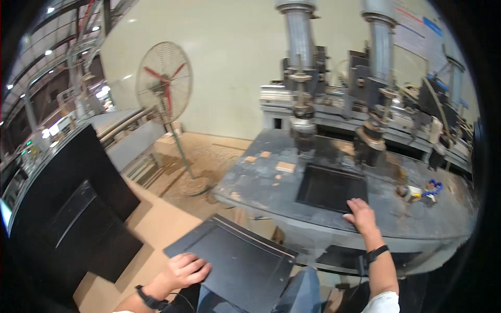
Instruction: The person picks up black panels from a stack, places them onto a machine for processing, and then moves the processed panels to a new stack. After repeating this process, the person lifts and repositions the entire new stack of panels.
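My left hand [185, 269] is closed on the left edge of a black rectangular panel [242, 261], its fingers over the top face. This panel lies tilted above my lap and has a groove along its far edge. On the grey machine table a second, smaller-looking black panel [329, 188] lies flat, with a raised border. My right hand [361, 215] grips that panel's near right corner, fingers on top and thumb by the front edge. Above the panel's far side stand two vertical machine heads, a left one [302, 125] and a right one [371, 135].
Wood offcuts [285, 167] and chips lie on the machine table [250, 182]. A blue-handled object [433, 188] sits at its right. Large black panels [78, 208] stand at left beside cardboard [162, 224]. A floor fan [165, 81] stands behind, amid sawdust.
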The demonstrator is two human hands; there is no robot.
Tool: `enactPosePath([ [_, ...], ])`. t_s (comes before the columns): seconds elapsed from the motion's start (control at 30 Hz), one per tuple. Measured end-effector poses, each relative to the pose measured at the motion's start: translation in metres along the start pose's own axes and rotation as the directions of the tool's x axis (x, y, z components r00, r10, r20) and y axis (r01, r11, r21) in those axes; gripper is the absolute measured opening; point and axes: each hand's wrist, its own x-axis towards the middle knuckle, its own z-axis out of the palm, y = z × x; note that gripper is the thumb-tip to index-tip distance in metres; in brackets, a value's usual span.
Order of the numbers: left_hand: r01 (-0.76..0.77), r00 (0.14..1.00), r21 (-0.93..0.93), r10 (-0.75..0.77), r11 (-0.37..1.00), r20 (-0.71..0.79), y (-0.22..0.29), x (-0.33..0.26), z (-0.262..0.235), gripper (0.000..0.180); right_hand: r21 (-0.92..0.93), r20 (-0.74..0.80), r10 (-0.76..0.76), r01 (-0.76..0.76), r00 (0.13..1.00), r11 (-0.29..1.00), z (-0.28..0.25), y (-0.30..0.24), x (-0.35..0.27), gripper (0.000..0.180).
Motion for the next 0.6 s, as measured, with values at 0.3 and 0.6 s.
enactPosePath([
  [0.3, 0.41, 0.844, 0.78, -0.52, 0.472, -0.129, -0.039, -0.114, -0.206, 0.019, 0.117, -0.017, 0.065, -0.063, 0.998, 0.991, 0.052, 0.016, 0.041, 0.047],
  [0.6, 0.575, 0.474, 0.806, -0.859, 0.138, -0.192, -0.132, -0.209, -0.208, 0.042, 0.121, -0.297, 0.19, -0.161, 0.936, 0.98, 0.012, 0.0, -0.02, 0.053],
])
